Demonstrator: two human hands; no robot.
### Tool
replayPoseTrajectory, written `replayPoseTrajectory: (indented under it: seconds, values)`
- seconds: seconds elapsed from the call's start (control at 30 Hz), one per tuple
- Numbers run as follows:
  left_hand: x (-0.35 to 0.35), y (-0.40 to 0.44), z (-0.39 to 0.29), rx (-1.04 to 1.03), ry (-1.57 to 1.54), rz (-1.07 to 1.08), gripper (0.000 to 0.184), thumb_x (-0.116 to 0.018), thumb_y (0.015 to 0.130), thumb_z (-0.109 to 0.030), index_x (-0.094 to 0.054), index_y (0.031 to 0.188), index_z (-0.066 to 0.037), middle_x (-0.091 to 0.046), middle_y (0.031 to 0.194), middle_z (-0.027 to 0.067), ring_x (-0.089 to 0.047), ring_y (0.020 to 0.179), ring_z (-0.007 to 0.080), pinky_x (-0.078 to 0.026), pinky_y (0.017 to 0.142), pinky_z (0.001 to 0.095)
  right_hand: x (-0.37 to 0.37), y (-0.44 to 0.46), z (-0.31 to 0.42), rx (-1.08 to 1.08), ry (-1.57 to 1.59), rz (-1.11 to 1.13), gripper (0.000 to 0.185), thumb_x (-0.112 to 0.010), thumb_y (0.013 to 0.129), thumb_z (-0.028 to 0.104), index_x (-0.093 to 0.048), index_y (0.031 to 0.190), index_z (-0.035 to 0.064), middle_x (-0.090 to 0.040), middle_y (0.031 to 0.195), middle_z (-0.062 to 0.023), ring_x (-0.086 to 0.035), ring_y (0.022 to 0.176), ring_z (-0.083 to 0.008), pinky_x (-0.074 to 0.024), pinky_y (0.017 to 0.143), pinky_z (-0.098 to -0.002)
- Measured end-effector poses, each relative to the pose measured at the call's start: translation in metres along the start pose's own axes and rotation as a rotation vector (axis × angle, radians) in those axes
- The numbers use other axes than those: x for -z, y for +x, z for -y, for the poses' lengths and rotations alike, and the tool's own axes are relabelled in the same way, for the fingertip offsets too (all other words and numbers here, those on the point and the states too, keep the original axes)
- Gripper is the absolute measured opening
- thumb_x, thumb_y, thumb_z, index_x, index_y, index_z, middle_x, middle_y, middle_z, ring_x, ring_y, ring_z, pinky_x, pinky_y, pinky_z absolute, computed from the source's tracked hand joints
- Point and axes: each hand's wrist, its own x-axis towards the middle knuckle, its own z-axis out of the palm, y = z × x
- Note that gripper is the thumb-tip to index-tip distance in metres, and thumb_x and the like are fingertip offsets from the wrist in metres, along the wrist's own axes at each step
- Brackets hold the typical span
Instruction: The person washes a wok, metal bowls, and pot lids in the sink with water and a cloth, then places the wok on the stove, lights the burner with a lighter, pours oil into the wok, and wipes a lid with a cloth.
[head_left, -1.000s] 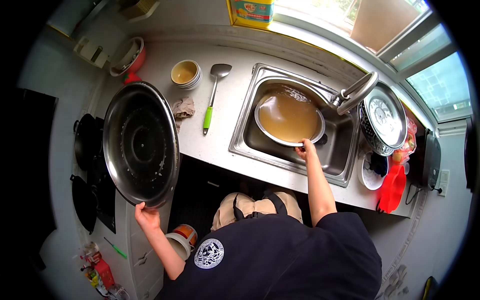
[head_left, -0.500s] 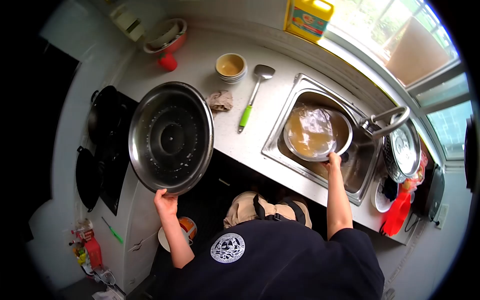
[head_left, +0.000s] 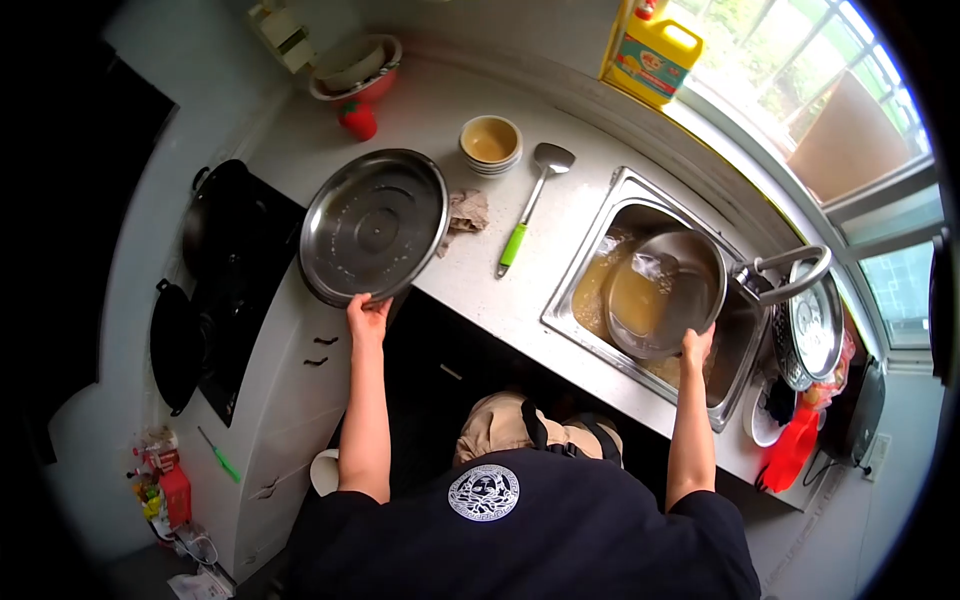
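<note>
My left hand grips the near rim of a wide, wet steel basin above the left part of the counter; I cannot tell whether its base touches the surface. In the sink, a smaller steel basin holding murky yellowish water tilts toward the left, with my right hand closed on its near right rim. Similar cloudy water lies in the sink beside it. A crumpled brown cloth rests at the wide basin's right edge.
Between cloth and sink lies a green-handled spatula; stacked bowls stand nearby. A faucet arches over the sink's right side, with a colander beyond it. A black stove is at far left, and a yellow jug sits on the sill.
My left hand has moved the wide basin forward, farther over the counter. The smaller basin has tipped left in my right hand, and murky water now shows in the sink.
</note>
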Motion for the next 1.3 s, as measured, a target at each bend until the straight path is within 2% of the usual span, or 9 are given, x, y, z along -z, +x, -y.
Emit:
replayPoseTrajectory:
  seconds: [0.1,0.2,0.23,0.37,0.47,0.63,0.8,1.07,1.3]
  values:
    - [-0.015,0.035,0.004,0.039,-0.030,0.035,0.011,-0.048,0.070,-0.001,-0.053,0.079,0.004,-0.060,0.082,0.0182,-0.060,0.078,0.0319,-0.053,0.074,0.0469,0.012,-0.006,0.006,0.207,-0.087,-0.092,0.072,-0.049,0.069,0.013,-0.024,0.136,0.0167,-0.059,0.095,-0.0275,-0.058,0.088,-0.0398,-0.0422,0.081,-0.0425]
    - [-0.022,0.063,0.011,0.025,-0.027,0.035,0.013,-0.051,0.078,-0.006,-0.052,0.082,0.006,-0.059,0.085,0.0194,-0.059,0.082,0.0317,-0.051,0.079,0.0469,0.029,-0.021,0.035,0.423,-0.098,-0.108,0.065,-0.044,0.071,0.002,-0.029,0.134,0.0125,-0.050,0.120,-0.0178,-0.051,0.105,-0.0351,-0.0403,0.087,-0.0394]
    - [-0.026,0.068,0.013,0.026,-0.036,0.060,0.018,-0.052,0.080,-0.011,-0.052,0.085,0.006,-0.058,0.089,0.0190,-0.057,0.086,0.0312,-0.049,0.082,0.0460,0.031,-0.021,0.040,0.596,-0.057,-0.205,0.062,-0.046,0.075,0.004,-0.030,0.134,0.0157,-0.054,0.115,-0.0171,-0.052,0.104,-0.0345,-0.0419,0.085,-0.0385]
    - [-0.066,0.026,0.021,0.127,-0.119,0.111,0.032,-0.056,0.084,-0.023,-0.049,0.097,0.006,-0.056,0.100,0.0166,-0.054,0.095,0.0283,-0.045,0.089,0.0436,0.051,-0.032,0.059,0.737,-0.102,-0.222,0.046,-0.046,0.085,0.009,-0.037,0.129,0.0061,-0.043,0.127,-0.0172,-0.042,0.117,-0.0324,-0.0381,0.094,-0.0375]
    - [-0.069,-0.004,0.043,0.176,-0.004,-0.020,0.033,-0.055,0.084,-0.023,-0.047,0.104,0.003,-0.055,0.104,0.0141,-0.054,0.095,0.0257,-0.045,0.088,0.0420,0.062,-0.025,0.056,0.876,-0.144,-0.327,0.045,-0.050,0.084,0.011,-0.039,0.128,0.0084,-0.045,0.124,-0.0197,-0.045,0.113,-0.0353,-0.0425,0.088,-0.0388]
    - [-0.056,-0.076,0.124,0.242,0.252,0.103,0.031,-0.053,0.084,-0.021,-0.047,0.112,-0.009,-0.056,0.102,0.0089,-0.054,0.091,0.0202,-0.047,0.079,0.0342,0.071,-0.005,0.041,0.683,-0.008,-0.247,0.050,-0.043,0.076,-0.003,-0.044,0.125,0.0088,-0.046,0.123,-0.0183,-0.044,0.115,-0.0327,-0.0396,0.092,-0.0385]
    - [-0.076,-0.133,0.192,0.417,0.451,0.210,0.030,-0.049,0.085,-0.014,-0.047,0.114,-0.005,-0.056,0.103,0.0137,-0.057,0.088,0.0227,-0.049,0.074,0.0353,0.050,0.031,0.009,0.269,0.088,-0.035,0.059,-0.048,0.068,0.007,-0.044,0.127,0.0136,-0.060,0.101,-0.0187,-0.056,0.094,-0.0360,-0.0425,0.083,-0.0392]
    - [-0.130,-0.177,0.286,0.625,0.634,0.528,0.036,-0.047,0.088,-0.013,-0.040,0.121,0.001,-0.053,0.109,0.0177,-0.057,0.094,0.0262,-0.049,0.082,0.0371,0.013,0.076,-0.071,-0.301,0.393,0.342,0.033,-0.049,0.071,0.011,-0.054,0.103,0.0035,-0.061,0.082,-0.0131,-0.062,0.066,-0.0248,-0.0506,0.045,-0.0392]
    - [-0.157,-0.178,0.345,0.538,0.841,0.460,0.063,-0.052,0.084,-0.011,-0.015,0.134,0.004,-0.034,0.126,0.0221,-0.054,0.098,0.0322,-0.049,0.082,0.0397,-0.004,0.083,-0.131,-0.477,0.514,0.474,0.034,-0.058,0.071,0.014,-0.053,0.101,0.0005,-0.060,0.085,-0.0136,-0.062,0.070,-0.0262,-0.0521,0.050,-0.0416]
